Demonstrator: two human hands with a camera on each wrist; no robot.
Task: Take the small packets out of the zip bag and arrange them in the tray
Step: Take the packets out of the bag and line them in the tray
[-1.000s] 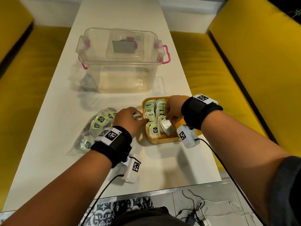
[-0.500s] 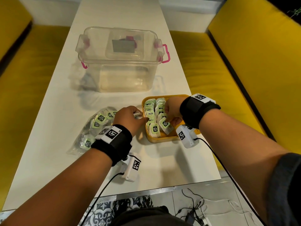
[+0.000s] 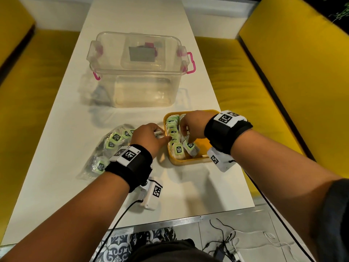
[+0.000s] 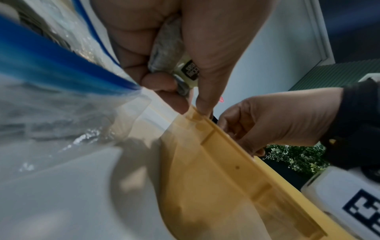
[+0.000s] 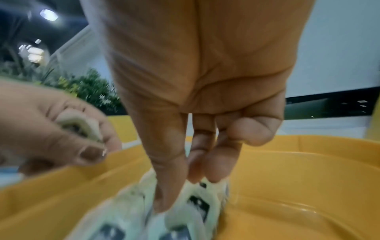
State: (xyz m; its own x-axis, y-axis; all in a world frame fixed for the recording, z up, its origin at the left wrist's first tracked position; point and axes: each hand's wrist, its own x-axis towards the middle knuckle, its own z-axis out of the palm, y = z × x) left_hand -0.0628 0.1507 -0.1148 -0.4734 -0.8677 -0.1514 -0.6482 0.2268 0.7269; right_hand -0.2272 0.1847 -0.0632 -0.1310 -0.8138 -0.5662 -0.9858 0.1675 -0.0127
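A yellow tray (image 3: 188,162) sits on the white table with small green-labelled packets (image 3: 172,132) standing in rows. My right hand (image 3: 186,138) reaches down into it. In the right wrist view thumb and fingers (image 5: 180,194) pinch the top of a leaning packet (image 5: 197,204) at the near end of the right row. My left hand (image 3: 160,136) rests at the tray's left rim and grips a few packets (image 4: 174,53), its thumb touching the rim (image 4: 202,120). The clear zip bag (image 3: 105,148), blue-edged (image 4: 41,56), lies left of the tray with more packets inside.
A clear plastic box (image 3: 136,72) with pink latches stands farther back on the table. Yellow benches (image 3: 283,91) flank both sides. The table's front edge (image 3: 170,220) is close to me, with cables on the floor beyond it.
My right hand has lowered its packet into the tray's right row and shifted slightly away from me. The left hand has stayed at the tray's rim with its packets.
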